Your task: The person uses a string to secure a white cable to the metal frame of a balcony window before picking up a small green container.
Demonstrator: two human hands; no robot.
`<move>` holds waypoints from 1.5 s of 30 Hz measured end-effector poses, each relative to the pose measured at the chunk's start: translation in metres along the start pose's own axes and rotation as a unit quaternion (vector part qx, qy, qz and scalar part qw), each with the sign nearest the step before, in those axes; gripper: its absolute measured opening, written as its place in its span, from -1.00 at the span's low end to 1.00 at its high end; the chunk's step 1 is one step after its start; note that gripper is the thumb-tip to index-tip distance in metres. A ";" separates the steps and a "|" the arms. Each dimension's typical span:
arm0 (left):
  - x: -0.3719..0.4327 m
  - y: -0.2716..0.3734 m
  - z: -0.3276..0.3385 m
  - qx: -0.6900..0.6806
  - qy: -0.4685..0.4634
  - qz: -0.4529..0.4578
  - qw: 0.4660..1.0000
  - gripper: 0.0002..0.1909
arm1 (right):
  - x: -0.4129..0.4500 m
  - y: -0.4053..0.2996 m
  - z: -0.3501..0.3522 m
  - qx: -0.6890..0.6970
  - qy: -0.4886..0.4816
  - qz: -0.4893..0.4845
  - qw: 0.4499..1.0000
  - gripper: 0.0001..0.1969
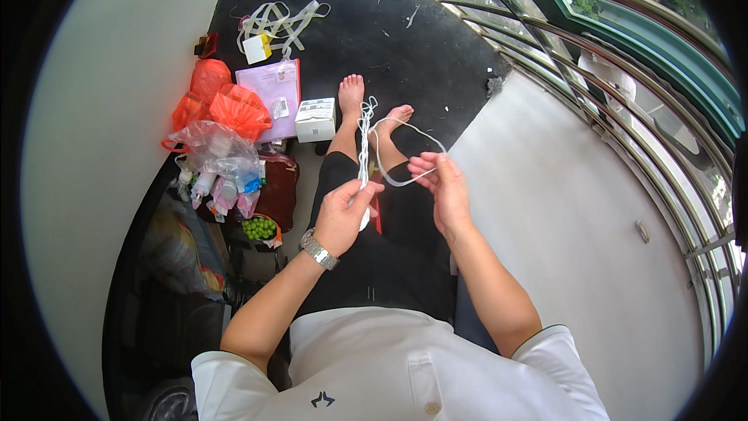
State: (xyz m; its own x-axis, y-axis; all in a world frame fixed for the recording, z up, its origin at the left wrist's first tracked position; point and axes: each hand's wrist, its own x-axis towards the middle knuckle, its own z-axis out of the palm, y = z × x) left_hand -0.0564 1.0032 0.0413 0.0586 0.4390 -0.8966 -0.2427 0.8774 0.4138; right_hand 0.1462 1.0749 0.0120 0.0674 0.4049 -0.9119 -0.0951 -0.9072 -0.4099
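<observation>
A bundle of thin white cord [364, 152] rises from my left hand [345, 210], pinched between thumb and fingers, with looped strands at its far end. Below the fingers a white end of the bundle [365, 220] shows; what it is I cannot tell. One strand leaves the bundle and curves in a wide loop [403, 183] to my right hand [447, 187], where it passes at the fingers. The right hand's fingers are partly curled, and whether they grip the strand is not clear. Both hands are above my lap, the right one apart from the bundle.
At the left lie red plastic bags [239, 110], a clear bag [216, 146], a pink folder [263, 85], a white box [315, 120], a small box [256, 48], flat white straps [280, 23] and a bowl of green fruit [259, 228]. Metal railings [631, 82] curve along the right.
</observation>
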 end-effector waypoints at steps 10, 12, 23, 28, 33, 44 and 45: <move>-0.011 -0.031 0.006 -0.035 -0.022 -0.053 0.998 -0.75 | 0.007 -0.017 -0.032 -0.043 0.005 -0.053 0.998 -0.70; -0.015 -0.037 0.017 -0.033 -0.028 -0.062 0.997 -0.75 | 0.001 -0.013 -0.035 -0.077 -0.020 -0.016 0.997 -0.71; -0.034 -0.060 0.087 -0.094 0.006 -0.065 0.993 -0.75 | 0.009 -0.001 -0.146 -0.228 -0.058 0.001 0.972 -0.69; -0.047 -0.063 0.125 -0.012 0.029 -0.013 0.999 -0.76 | -0.003 -0.037 -0.179 -0.265 -0.059 0.022 0.962 -0.70; -0.068 -0.070 0.157 0.100 0.090 0.100 0.986 -0.77 | -0.033 -0.038 -0.151 -0.314 -0.191 0.068 0.928 -0.70; -0.105 -0.097 0.172 0.067 0.159 0.167 0.971 -0.85 | -0.091 0.000 -0.093 -0.325 -0.314 0.159 0.878 -0.61; -0.103 -0.103 0.172 0.059 0.164 0.167 0.970 -0.85 | -0.091 0.002 -0.090 -0.335 -0.323 0.158 0.871 -0.61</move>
State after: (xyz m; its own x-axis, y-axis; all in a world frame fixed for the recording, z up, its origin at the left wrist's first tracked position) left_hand 0.1292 0.9003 0.1185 -0.3195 0.6354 -0.7030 -0.0807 0.7209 0.6883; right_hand 0.2295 1.0258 0.0964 -0.4506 -0.0936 -0.8878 0.6082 -0.7602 -0.2286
